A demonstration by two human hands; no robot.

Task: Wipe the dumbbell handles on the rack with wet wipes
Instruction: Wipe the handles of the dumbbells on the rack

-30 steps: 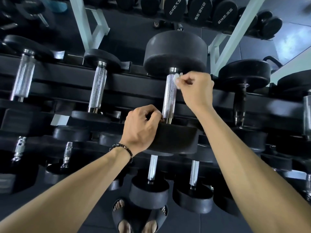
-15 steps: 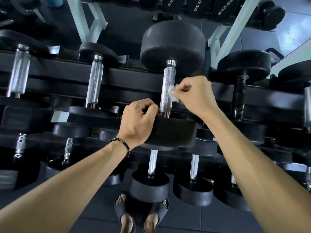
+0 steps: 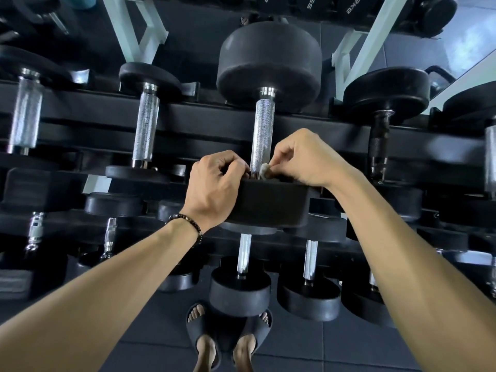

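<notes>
The right hand [image 3: 303,159] pinches a small white wipe [image 3: 264,171] against the near end of a knurled steel handle [image 3: 262,135], just above the near weight head [image 3: 271,206]. The left hand [image 3: 214,189] grips that head's edge, fingers curled over its top beside the handle; a beaded bracelet [image 3: 188,224] circles the wrist. The dumbbell lies on a black rack [image 3: 188,114] among others. Below, two feet in dark slides [image 3: 201,328] stand on grey floor.

Both my arms reach forward, hands nearly meeting.
My left hand [image 3: 214,189] curls its fingers, knuckles up; my right hand [image 3: 303,159] pinches thumb and fingertips together, wrist bent.
</notes>
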